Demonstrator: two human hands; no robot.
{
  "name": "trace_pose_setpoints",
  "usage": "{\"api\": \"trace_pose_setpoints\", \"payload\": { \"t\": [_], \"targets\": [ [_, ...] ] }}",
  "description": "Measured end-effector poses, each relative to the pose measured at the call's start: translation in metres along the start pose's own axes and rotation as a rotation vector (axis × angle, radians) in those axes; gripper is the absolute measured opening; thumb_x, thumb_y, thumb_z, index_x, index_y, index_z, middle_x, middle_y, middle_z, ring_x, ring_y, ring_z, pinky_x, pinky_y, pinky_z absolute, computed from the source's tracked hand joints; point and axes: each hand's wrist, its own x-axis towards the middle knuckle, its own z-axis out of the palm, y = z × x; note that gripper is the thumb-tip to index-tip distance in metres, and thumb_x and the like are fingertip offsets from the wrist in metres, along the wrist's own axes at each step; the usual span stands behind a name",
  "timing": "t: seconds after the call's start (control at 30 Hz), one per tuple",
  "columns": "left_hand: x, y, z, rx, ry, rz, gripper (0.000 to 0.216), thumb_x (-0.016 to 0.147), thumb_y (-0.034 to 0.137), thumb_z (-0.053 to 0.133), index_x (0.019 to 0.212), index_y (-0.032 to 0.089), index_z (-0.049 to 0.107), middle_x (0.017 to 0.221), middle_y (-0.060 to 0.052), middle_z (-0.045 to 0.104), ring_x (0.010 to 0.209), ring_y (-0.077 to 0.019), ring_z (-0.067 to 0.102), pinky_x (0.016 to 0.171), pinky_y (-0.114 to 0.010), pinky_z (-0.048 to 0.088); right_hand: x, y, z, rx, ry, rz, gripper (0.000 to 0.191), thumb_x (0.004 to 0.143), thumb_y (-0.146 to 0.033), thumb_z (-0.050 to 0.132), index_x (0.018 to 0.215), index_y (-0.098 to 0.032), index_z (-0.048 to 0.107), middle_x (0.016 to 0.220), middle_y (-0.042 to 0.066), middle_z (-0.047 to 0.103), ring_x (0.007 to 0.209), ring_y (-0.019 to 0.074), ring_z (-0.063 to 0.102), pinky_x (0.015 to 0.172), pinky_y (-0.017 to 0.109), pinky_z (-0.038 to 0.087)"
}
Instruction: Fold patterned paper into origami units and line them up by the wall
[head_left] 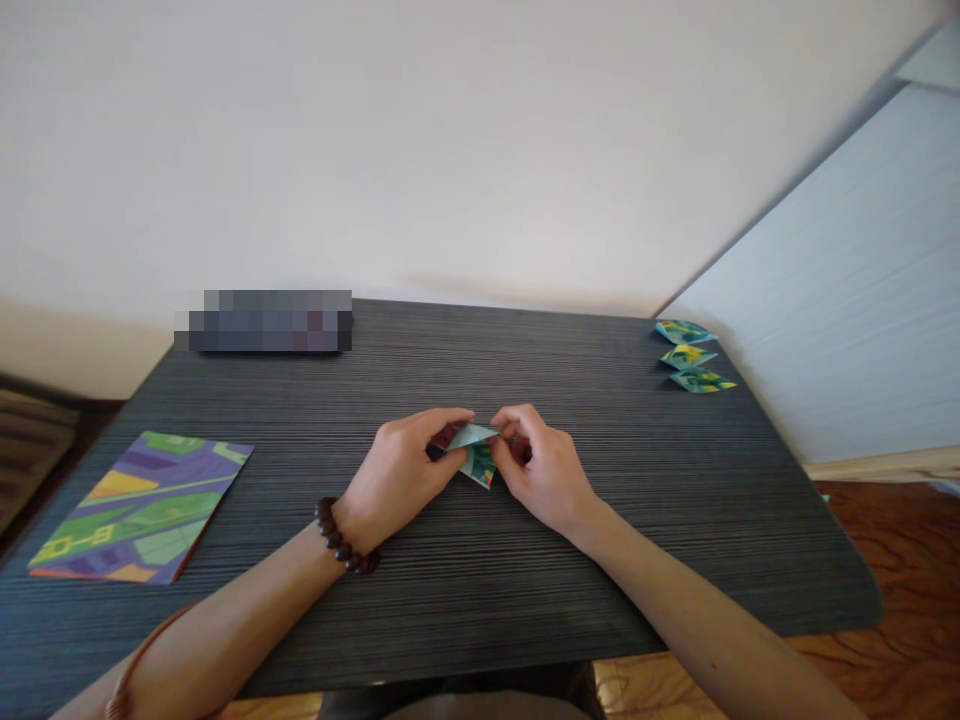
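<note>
A small folded paper (481, 462), pale teal on its upper flap and patterned in darker green below, sits just below the centre of the frame, spanning the gap between the two hands. The left hand (405, 465) has its grip clamped on the paper's left end, thumb on the near side and fingers curled at the top edge. The right hand (546, 468) pinches the right end the same way, so the paper's middle and its lower point, which angles down toward the bottom of the frame, show between the two thumbs. Parts of the paper's ends are hidden behind the fingers. A dark bead bracelet (330, 530) circles the left wrist. Beneath, the dark, grooved surface (480, 360) carries three folded paper pieces (686, 357) in a column at the right of the frame, a stack of colourful sheets (146, 510) at the lower left, and a dark, pixelated object (270, 328) toward the upper left, near the wall (450, 150).
</note>
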Motion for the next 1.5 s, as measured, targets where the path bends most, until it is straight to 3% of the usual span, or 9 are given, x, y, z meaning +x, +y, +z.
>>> {"api": "trace_pose_setpoints", "payload": {
  "t": [0.1, 0.2, 0.33, 0.5, 0.6, 0.7, 0.9, 1.07, 1.5],
  "targets": [
    [0.002, -0.001, -0.002, -0.118, -0.062, -0.092, 0.03, 0.076, 0.024, 0.062, 0.105, 0.022, 0.066, 0.096, -0.003, 0.07, 0.088, -0.0213, 0.065, 0.084, -0.033, 0.049, 0.0, 0.0, -0.002, 0.119, -0.011, -0.09, 0.024, 0.087, -0.019, 0.047, 0.111, -0.022, 0.052, 0.076, -0.001, 0.064, 0.054, 0.0084, 0.055, 0.055, 0.021, 0.044],
    [0.006, -0.001, -0.004, -0.416, -0.144, -0.234, 0.031, 0.077, 0.029, 0.063, 0.106, 0.02, 0.064, 0.103, -0.005, 0.069, 0.096, -0.0219, 0.064, 0.086, -0.033, 0.05, 0.001, 0.001, -0.004, 0.249, -0.024, -0.139, 0.023, 0.09, -0.021, 0.044, 0.11, -0.023, 0.056, 0.09, 0.002, 0.066, 0.053, 0.0061, 0.058, 0.054, 0.02, 0.047],
    [0.011, 0.001, -0.007, -0.683, -0.212, -0.386, 0.035, 0.078, 0.034, 0.063, 0.108, 0.017, 0.06, 0.107, -0.007, 0.068, 0.096, -0.0208, 0.063, 0.083, -0.032, 0.051, 0.0, 0.003, -0.004, 0.322, -0.024, -0.075, 0.023, 0.09, -0.025, 0.046, 0.111, -0.022, 0.056, 0.079, 0.0, 0.065, 0.049, 0.0061, 0.059, 0.05, 0.018, 0.049],
    [0.009, 0.003, -0.007, -0.574, -0.187, -0.282, 0.029, 0.078, 0.032, 0.064, 0.103, 0.018, 0.063, 0.104, -0.005, 0.068, 0.096, -0.0199, 0.062, 0.088, -0.031, 0.047, -0.002, 0.003, -0.003, 0.353, -0.042, -0.053, 0.023, 0.088, -0.026, 0.05, 0.11, -0.02, 0.053, 0.064, -0.004, 0.062, 0.047, 0.0074, 0.06, 0.049, 0.018, 0.05],
    [0.007, 0.004, -0.007, -0.544, -0.18, -0.243, 0.025, 0.078, 0.031, 0.064, 0.1, 0.019, 0.066, 0.099, -0.003, 0.069, 0.095, -0.0198, 0.063, 0.089, -0.03, 0.046, -0.002, 0.003, -0.003, 0.384, -0.052, -0.077, 0.027, 0.09, -0.024, 0.047, 0.116, -0.022, 0.052, 0.07, -0.003, 0.065, 0.048, 0.0069, 0.061, 0.05, 0.018, 0.051],
    [0.007, 0.003, -0.006, -0.685, -0.184, -0.311, 0.025, 0.076, 0.028, 0.065, 0.099, 0.017, 0.066, 0.099, -0.005, 0.069, 0.095, -0.021, 0.062, 0.089, -0.033, 0.047, -0.001, 0.003, -0.003, 0.418, -0.043, -0.099, 0.026, 0.091, -0.023, 0.043, 0.114, -0.023, 0.055, 0.081, 0.0, 0.068, 0.049, 0.0063, 0.062, 0.05, 0.019, 0.051],
    [0.007, -0.001, -0.006, -1.083, -0.295, -0.474, 0.03, 0.08, 0.018, 0.059, 0.11, 0.014, 0.062, 0.111, -0.012, 0.065, 0.102, -0.0247, 0.06, 0.092, -0.041, 0.045, -0.001, 0.003, -0.005, 0.433, -0.038, -0.119, 0.025, 0.091, -0.021, 0.044, 0.11, -0.022, 0.06, 0.081, 0.001, 0.068, 0.052, 0.007, 0.062, 0.053, 0.02, 0.052],
    [0.008, -0.001, -0.01, -1.204, -0.307, -0.475, 0.028, 0.082, 0.017, 0.052, 0.107, 0.013, 0.063, 0.123, -0.013, 0.059, 0.109, -0.0264, 0.056, 0.094, -0.041, 0.045, 0.001, 0.002, -0.009, 0.327, -0.02, -0.211, 0.027, 0.088, -0.016, 0.044, 0.107, -0.022, 0.063, 0.077, 0.001, 0.066, 0.058, 0.0085, 0.061, 0.062, 0.023, 0.052],
    [0.006, -0.001, -0.007, -1.101, -0.268, -0.401, 0.025, 0.082, 0.015, 0.061, 0.107, 0.017, 0.063, 0.126, -0.007, 0.058, 0.109, -0.0195, 0.057, 0.094, -0.032, 0.046, 0.002, 0.002, -0.011, 0.301, -0.016, -0.26, 0.03, 0.085, -0.013, 0.045, 0.106, -0.023, 0.064, 0.072, 0.0, 0.064, 0.062, 0.0107, 0.059, 0.065, 0.025, 0.049]
  ]
}}
